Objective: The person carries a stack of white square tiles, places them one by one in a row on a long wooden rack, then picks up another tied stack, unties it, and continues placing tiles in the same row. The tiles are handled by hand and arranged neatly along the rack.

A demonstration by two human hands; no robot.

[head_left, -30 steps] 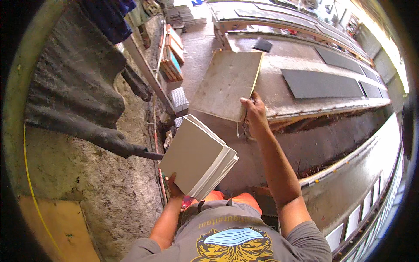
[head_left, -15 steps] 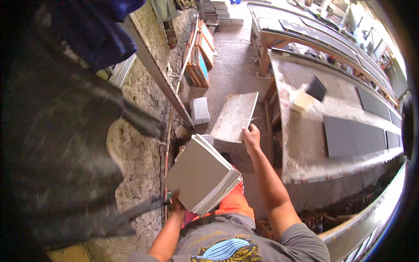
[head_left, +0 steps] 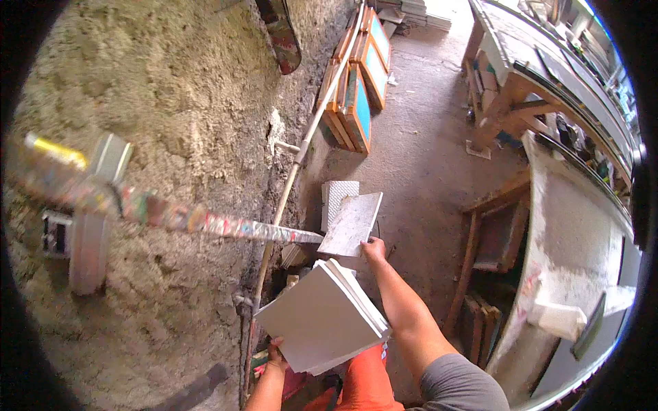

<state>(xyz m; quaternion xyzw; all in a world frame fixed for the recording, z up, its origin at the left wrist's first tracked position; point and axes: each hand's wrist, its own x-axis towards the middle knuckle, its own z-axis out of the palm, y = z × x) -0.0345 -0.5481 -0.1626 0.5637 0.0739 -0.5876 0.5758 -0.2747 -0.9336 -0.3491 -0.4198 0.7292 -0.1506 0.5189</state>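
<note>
My left hand (head_left: pixel 275 353) grips the lower left edge of a thick stack of square, pale grey sheets (head_left: pixel 319 315), held tilted in front of my body. The sheets are slightly fanned along the right side. My right hand (head_left: pixel 373 250), arm stretched out, pinches the near right corner of a single whitish, stained rectangular board (head_left: pixel 351 222). Beyond the stack, that board partly covers a white, dimple-patterned stack (head_left: pixel 336 198) standing low by the wall. Whether the board touches it I cannot tell. Most of my left fingers are hidden under the stack.
A rough wall (head_left: pixel 185 103) rises on the left, with a pale pipe (head_left: pixel 295 164) along its base. A paint-smeared pole (head_left: pixel 219 225) juts across. Wooden-framed screens (head_left: pixel 356 109) lean farther back. At right stand a work table (head_left: pixel 576 178) and a wooden trestle (head_left: pixel 500 109).
The view has swung toward the wall, and the dark hanging cloth is out of sight. My right hand has brought the board over the dimple-patterned stack. My left hand keeps hold of the sheets.
</note>
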